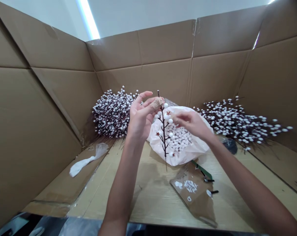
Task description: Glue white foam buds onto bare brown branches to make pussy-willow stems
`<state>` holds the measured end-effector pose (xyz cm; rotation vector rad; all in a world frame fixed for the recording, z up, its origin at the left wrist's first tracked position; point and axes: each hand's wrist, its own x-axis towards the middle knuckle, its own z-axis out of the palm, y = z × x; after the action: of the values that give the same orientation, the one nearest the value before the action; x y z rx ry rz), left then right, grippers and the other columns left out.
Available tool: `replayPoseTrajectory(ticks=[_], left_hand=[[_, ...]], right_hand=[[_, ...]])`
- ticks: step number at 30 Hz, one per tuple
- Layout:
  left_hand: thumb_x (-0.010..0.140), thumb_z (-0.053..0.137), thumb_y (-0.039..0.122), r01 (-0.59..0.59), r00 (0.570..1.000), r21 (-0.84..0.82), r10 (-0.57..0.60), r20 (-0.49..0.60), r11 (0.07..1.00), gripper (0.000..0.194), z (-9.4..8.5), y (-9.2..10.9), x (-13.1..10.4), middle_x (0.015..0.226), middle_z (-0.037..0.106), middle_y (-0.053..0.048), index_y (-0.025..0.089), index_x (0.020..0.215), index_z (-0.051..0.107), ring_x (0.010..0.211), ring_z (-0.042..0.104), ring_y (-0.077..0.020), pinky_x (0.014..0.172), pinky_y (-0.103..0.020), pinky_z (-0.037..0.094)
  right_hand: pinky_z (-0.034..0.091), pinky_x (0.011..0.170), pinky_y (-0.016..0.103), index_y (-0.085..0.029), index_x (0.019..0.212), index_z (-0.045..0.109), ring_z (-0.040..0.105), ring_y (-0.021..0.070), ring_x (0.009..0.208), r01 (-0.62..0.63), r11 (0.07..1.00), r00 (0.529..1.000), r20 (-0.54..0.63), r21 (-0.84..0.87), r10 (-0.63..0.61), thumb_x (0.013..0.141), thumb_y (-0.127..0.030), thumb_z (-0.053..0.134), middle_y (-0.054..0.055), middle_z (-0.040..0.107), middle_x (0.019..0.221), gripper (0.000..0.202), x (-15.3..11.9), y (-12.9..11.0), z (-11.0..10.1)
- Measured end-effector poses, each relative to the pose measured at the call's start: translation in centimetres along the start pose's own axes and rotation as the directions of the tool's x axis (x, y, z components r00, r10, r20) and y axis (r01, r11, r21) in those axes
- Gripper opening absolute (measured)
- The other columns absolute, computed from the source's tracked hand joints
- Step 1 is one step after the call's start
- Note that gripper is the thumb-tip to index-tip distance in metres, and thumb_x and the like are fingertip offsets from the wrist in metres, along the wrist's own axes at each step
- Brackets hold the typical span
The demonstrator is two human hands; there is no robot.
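My left hand (142, 118) is closed on an artificial berry branch (163, 131), pinching its dark stem near the upper end. A beige wrap covers the tip of the thumb. The branch hangs upright, with white berries along its twigs and small brown star shapes on some of them. Close beside a white berry on the branch's right side, my right hand (189, 123) has its fingers pinched together; whatever is between the fingertips is hidden. Behind the branch, an open white plastic bag (197, 149) holds many loose white berries (181, 136).
Bundles of white-berry stems lie at the left (114, 114) and right (236, 121). A cardboard piece (197, 200) with white smears sits in front, near a green strip (204, 170). A white plastic wrapper (84, 164) lies left. Cardboard walls (163, 78) surround the table.
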<state>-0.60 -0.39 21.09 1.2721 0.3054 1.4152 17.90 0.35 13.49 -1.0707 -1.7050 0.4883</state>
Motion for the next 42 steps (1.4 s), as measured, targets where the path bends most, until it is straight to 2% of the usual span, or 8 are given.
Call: replayPoseTrajectory(ticks=[2,7,14,19,25,30,36,42], left_hand=[[0.057,0.075,0.015,0.001,1.000,-0.001,-0.001,-0.003,1.000,0.040,0.0,0.3,-0.1,0.072,0.064,0.001,0.021,0.088,0.050,0.072,0.065,-0.0146,0.067,-0.027,0.050],[0.058,0.073,0.015,-0.022,1.000,0.012,0.022,0.006,1.000,0.039,-0.2,0.5,-0.1,0.070,0.062,0.002,0.022,0.086,0.048,0.074,0.065,-0.0156,0.066,-0.028,0.050],[0.060,0.072,0.015,-0.029,0.999,0.039,0.028,0.030,0.999,0.036,-0.4,0.5,0.1,0.072,0.062,0.001,0.022,0.087,0.049,0.073,0.065,-0.0159,0.064,-0.027,0.050],[0.059,0.072,0.014,-0.002,0.999,0.032,0.001,0.038,0.999,0.037,-0.3,0.7,-0.1,0.069,0.061,0.002,0.022,0.087,0.049,0.069,0.065,-0.0147,0.062,-0.025,0.050],[0.058,0.073,0.017,-0.014,1.000,0.091,0.011,0.029,0.996,0.039,-0.2,0.7,-0.2,0.068,0.060,0.003,0.022,0.088,0.049,0.069,0.065,-0.0148,0.058,-0.023,0.048],[0.061,0.075,0.018,-0.057,0.995,0.166,0.042,0.093,0.984,0.037,0.0,0.5,-0.6,0.071,0.062,0.002,0.022,0.088,0.049,0.067,0.064,-0.0131,0.063,-0.024,0.050],[0.063,0.075,0.019,-0.073,0.985,0.248,0.031,0.169,0.966,0.034,0.9,0.4,-1.3,0.075,0.065,0.000,0.022,0.087,0.051,0.070,0.066,-0.0142,0.068,-0.026,0.053],[0.065,0.076,0.021,-0.060,0.977,0.295,-0.004,0.214,0.954,0.031,1.5,0.2,-1.9,0.076,0.068,-0.001,0.021,0.086,0.054,0.070,0.067,-0.0164,0.066,-0.028,0.054]], right_hand=[[0.048,0.056,0.025,-0.012,0.085,0.069,0.061,0.0145,0.059,-0.068,0.970,0.977,0.183,-0.234,0.112,0.087,-0.027,0.052,0.006,0.069,0.076,0.023,0.6,3.1,1.7],[0.042,0.062,0.024,-0.012,0.085,0.072,0.061,0.0183,0.066,-0.003,0.932,0.942,0.312,-0.364,0.125,0.069,-0.005,0.059,0.007,0.070,0.077,0.022,1.3,7.5,4.7],[0.038,0.064,0.024,-0.013,0.073,0.068,0.058,0.0170,0.066,0.064,0.924,0.927,0.365,-0.376,0.084,0.065,-0.002,0.056,0.006,0.068,0.073,0.018,1.6,8.0,5.0],[0.044,0.064,0.025,-0.012,0.074,0.063,0.059,0.0159,0.067,0.001,0.962,0.954,0.289,-0.273,0.081,0.070,-0.016,0.063,0.006,0.066,0.073,0.006,1.4,8.1,4.0],[0.055,0.073,0.031,-0.012,0.103,0.061,0.065,0.0159,0.079,-0.132,0.986,0.967,0.232,0.103,0.105,0.077,-0.034,0.066,0.010,0.068,0.090,0.034,0.8,5.2,1.6],[0.056,0.076,0.032,-0.017,0.103,0.069,0.064,0.0135,0.080,-0.199,0.807,0.977,0.178,0.557,0.118,0.079,-0.037,0.069,0.008,0.068,0.100,0.032,-0.1,0.5,-0.6],[0.057,0.073,0.029,-0.019,0.090,0.069,0.065,0.0140,0.076,-0.064,0.708,0.998,0.036,0.704,0.054,0.076,-0.026,0.071,0.003,0.067,0.080,0.016,-0.9,-4.0,-2.3],[0.056,0.072,0.029,-0.019,0.097,0.070,0.064,0.0143,0.077,0.002,0.757,0.999,-0.026,0.653,0.019,0.082,-0.025,0.061,0.004,0.067,0.082,0.018,-1.5,-6.1,-2.9]])
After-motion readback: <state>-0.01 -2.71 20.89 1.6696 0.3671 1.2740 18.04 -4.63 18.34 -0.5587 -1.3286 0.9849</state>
